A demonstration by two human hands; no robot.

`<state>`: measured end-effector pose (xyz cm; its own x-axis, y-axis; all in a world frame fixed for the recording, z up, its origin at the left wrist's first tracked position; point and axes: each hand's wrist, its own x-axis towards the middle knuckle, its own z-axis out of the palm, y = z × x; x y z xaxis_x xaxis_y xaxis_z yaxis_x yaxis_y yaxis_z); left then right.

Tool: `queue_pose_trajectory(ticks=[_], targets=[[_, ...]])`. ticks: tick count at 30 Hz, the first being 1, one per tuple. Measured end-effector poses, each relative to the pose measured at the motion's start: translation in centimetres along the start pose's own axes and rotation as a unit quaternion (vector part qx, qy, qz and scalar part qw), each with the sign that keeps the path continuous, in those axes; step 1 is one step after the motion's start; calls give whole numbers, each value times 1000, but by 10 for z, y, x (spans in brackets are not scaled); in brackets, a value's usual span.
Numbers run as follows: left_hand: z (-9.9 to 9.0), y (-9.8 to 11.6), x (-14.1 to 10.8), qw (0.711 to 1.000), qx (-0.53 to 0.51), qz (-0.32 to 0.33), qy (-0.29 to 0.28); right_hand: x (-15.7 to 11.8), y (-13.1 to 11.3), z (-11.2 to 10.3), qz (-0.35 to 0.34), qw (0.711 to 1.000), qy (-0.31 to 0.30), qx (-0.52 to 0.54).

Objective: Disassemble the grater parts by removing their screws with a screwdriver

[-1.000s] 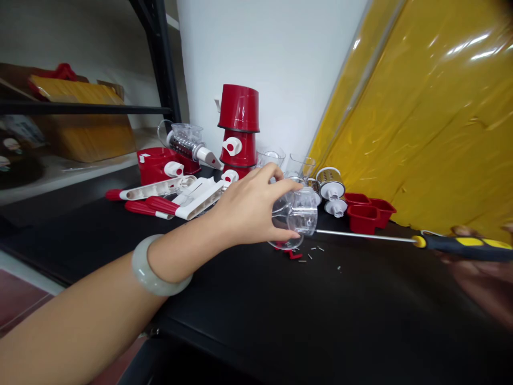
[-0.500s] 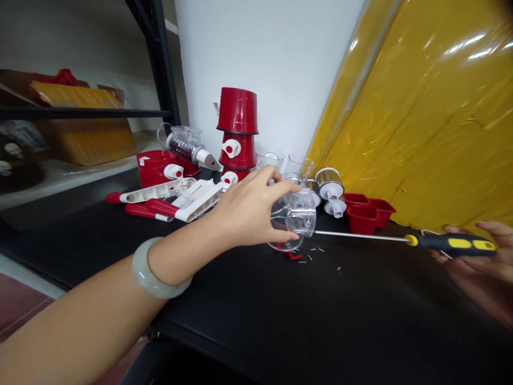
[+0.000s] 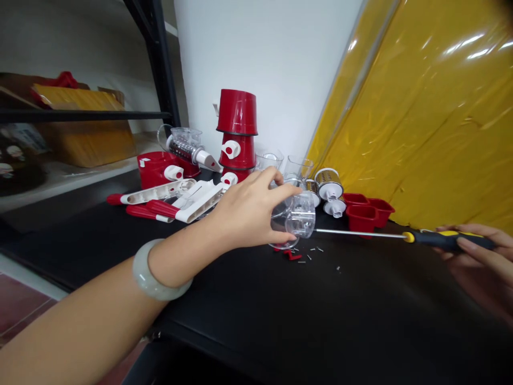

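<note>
My left hand (image 3: pixel 256 208) grips a clear plastic grater housing (image 3: pixel 301 214), lying on its side above the black table, thumb below and fingers on top. In my right hand (image 3: pixel 483 247) is the black and yellow handle of a screwdriver (image 3: pixel 441 239). Its long metal shaft runs level to the left, and the tip meets the right side of the clear part; the exact contact is hidden. Beneath the clear part lies a small red piece (image 3: pixel 293 256), with several small screws (image 3: pixel 309 258) scattered around it.
Red grater bases (image 3: pixel 238 112) stand stacked at the back, beside white crank handles with red grips (image 3: pixel 202 203). Metal drum graters (image 3: pixel 329 183) and red tubs (image 3: pixel 362 218) sit at the back right. A shelf with a taped box (image 3: pixel 94 139) is at left.
My right fingers have shifted around the screwdriver handle, which has turned so less yellow shows. The thumb now lies on it. My left hand and the clear part have barely moved.
</note>
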<state>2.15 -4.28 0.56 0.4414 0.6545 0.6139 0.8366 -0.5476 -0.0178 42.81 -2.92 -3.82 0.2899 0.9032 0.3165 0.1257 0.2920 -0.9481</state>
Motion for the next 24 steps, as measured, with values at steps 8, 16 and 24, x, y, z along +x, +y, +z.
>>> queue_pose_trajectory(ticks=[8,16,24], targets=[[-9,10,9,959,180,217,29,-5,-19,26,62,996,28,55],[-1,20,32,906,223,359,-3,-6,0,32,41,993,-41,108],[5,21,45,936,165,312,-18,-2,5,31,16,989,-55,137]])
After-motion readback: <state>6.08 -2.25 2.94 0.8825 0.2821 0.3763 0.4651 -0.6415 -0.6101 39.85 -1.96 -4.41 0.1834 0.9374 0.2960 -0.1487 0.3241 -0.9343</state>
